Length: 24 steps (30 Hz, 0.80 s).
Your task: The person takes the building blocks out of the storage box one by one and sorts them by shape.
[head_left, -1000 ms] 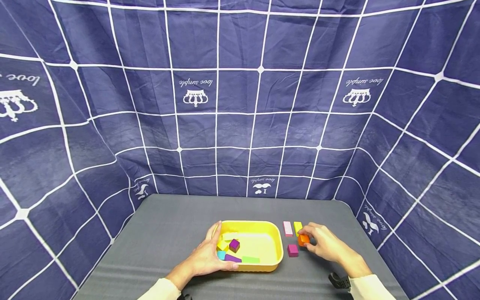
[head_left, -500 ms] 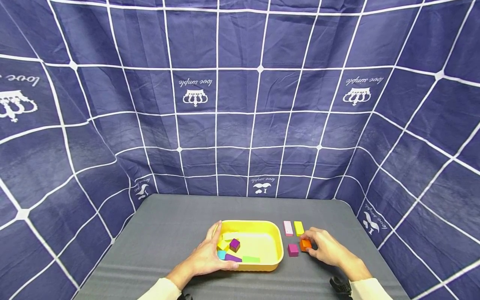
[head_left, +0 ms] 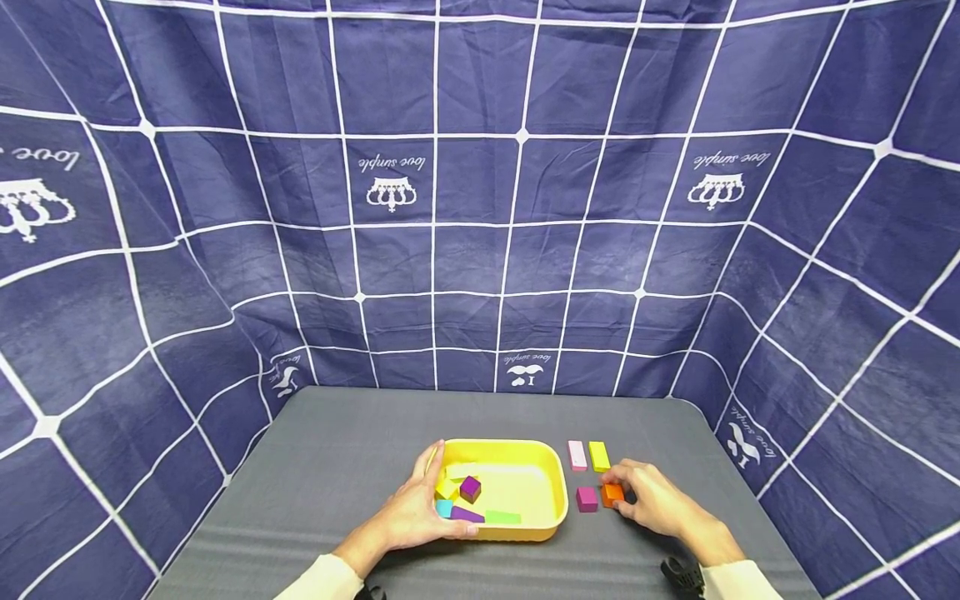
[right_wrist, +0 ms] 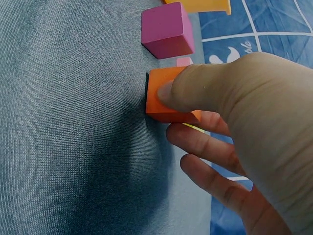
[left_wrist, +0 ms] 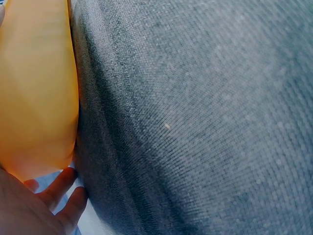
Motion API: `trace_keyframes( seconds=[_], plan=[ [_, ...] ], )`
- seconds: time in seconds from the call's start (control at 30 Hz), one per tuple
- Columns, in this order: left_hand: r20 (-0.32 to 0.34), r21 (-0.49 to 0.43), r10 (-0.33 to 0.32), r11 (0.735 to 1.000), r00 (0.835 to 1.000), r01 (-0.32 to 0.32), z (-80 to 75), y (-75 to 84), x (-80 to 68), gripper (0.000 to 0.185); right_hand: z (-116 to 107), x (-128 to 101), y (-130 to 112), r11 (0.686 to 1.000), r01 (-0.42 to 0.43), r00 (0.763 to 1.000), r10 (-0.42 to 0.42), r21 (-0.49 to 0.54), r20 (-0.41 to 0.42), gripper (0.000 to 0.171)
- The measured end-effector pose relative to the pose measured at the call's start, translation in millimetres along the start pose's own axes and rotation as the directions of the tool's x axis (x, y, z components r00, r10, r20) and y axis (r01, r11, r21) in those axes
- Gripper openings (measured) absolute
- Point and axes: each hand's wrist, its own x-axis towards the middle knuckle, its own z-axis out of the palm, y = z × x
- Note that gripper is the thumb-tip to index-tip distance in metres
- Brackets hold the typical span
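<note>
- The left hand (head_left: 408,517) grips a shallow yellow plastic tray (head_left: 551,483) holding coloured blocks (head_left: 469,489).
- The right hand (head_left: 656,500) pinches a small orange cube (head_left: 612,494).
- The blue cloth backdrop (head_left: 480,208) reads "love simple".

Cream long sleeves (head_left: 318,580) on both arms, black wrist-worn device (head_left: 681,573) at the right cuff

My grey table (head_left: 337,467) carries a yellow tray (head_left: 551,487), pink bar (head_left: 576,455), yellow-green bar (head_left: 598,456), magenta cube (head_left: 587,498) and orange cube (head_left: 611,493).
</note>
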Motion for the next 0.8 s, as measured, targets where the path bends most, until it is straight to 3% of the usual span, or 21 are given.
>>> trace_keyframes(
  seconds=[0.23,0.8],
  plan=[
    [-0.002,-0.003,0.005,1.0,1.0,-0.005,0.6,-1.2,0.0,0.156,-1.1,-1.8,-1.2,1.0,-0.012,1.0,0.012,0.019,0.016,0.036],
    [-0.001,0.005,0.0,1.0,1.0,0.0,1.4,-2.4,0.2,0.156,-3.2,-2.8,-3.8,0.997,-0.057,0.998,0.058,-0.048,0.021,0.045]
  ],
)
